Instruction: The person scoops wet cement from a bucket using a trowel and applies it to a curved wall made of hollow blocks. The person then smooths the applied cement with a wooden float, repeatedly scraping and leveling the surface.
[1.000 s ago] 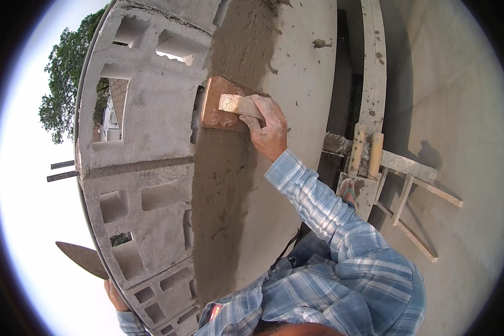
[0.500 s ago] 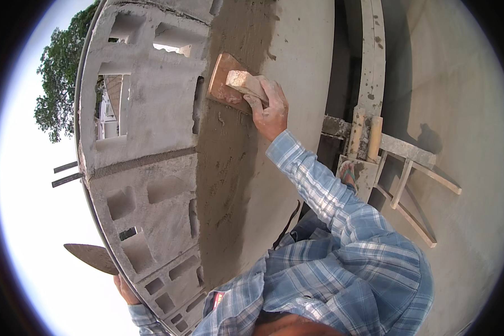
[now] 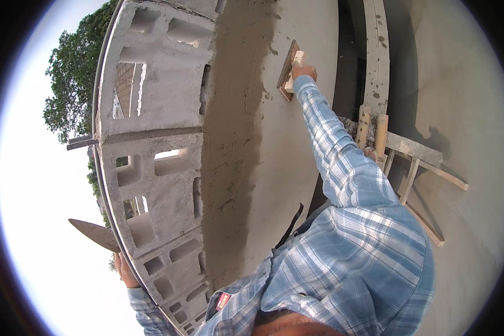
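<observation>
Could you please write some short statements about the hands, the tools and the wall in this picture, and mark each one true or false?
1. The right hand grips a plastering float. True.
2. The left hand is without a tool. False: it holds a trowel.
3. A dark mortar strip runs between the hollow concrete blocks and the pale wall surface. True.
4. The plastering float is over the mortar strip. False: it is over the pale wall surface.
5. The person wears a plaid shirt. True.
</observation>
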The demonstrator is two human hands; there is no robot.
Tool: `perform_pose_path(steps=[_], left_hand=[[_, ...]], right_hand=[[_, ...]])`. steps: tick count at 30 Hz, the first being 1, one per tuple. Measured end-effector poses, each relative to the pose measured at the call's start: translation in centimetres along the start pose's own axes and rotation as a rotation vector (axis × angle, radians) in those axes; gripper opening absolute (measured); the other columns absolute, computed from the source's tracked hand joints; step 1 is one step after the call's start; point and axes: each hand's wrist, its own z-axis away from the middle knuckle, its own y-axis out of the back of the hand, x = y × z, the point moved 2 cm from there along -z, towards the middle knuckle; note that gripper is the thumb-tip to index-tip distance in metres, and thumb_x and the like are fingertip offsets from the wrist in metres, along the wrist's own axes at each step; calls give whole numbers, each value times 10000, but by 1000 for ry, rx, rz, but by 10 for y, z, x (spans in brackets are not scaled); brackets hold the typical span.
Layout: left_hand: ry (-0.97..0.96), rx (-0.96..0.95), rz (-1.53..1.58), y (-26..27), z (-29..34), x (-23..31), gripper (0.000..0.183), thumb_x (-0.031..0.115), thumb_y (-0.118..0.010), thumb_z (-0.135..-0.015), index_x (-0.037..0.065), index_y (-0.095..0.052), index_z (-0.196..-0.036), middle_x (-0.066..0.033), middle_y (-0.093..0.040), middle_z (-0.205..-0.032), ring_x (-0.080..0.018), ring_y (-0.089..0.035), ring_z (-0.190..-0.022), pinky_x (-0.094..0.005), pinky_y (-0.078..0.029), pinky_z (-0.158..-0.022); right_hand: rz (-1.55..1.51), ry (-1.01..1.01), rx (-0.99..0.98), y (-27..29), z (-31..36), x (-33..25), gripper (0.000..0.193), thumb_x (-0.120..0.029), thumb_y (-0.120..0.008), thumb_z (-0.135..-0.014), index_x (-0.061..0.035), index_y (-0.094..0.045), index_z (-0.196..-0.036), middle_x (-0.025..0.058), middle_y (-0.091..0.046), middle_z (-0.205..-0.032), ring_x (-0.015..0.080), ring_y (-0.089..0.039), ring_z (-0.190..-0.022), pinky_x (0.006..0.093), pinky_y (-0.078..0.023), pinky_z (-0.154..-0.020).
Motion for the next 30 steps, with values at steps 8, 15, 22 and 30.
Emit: perform_pose_path(steps=[8,15,22,30], left_hand=[[159,96,-34,16,7,-50,420,332,-408,-1068,-26,-525,-1255,-109,-583,-1134,-177,-542,-1017,-313,-429,-903],[155,142,-93,23,-18,-41,370,362,-387,-1080,34,-544,-1015,-23,-522,-897,-92,-479,-830,-248,-425,-758],[-52,308,-103,-15,-119,54,391,414,-389,-1072,85,-468,-874,-14,-445,-828,-136,-449,-774,-296,-412,-744],[101,252,-138,-44,-173,86,374,399,-436,-1064,59,-536,-946,4,-489,-808,-66,-434,-709,-240,-396,-629]], right_hand=[[-438,648,149,76,109,-93,533,-314,-753,-831,-2,-560,-1219,225,-645,-1167,387,-638,-1064,430,-514,-910],[-319,1251,-212,63,249,23,397,-107,-762,-809,-112,-603,-1173,68,-669,-1108,311,-617,-1032,443,-448,-950],[-399,1108,-31,36,147,-107,427,-167,-725,-845,-27,-589,-1225,176,-666,-1129,368,-623,-1051,426,-483,-934],[-433,1145,-306,47,216,-37,354,-153,-777,-817,-54,-656,-1134,115,-681,-1073,312,-640,-1018,424,-496,-919]])
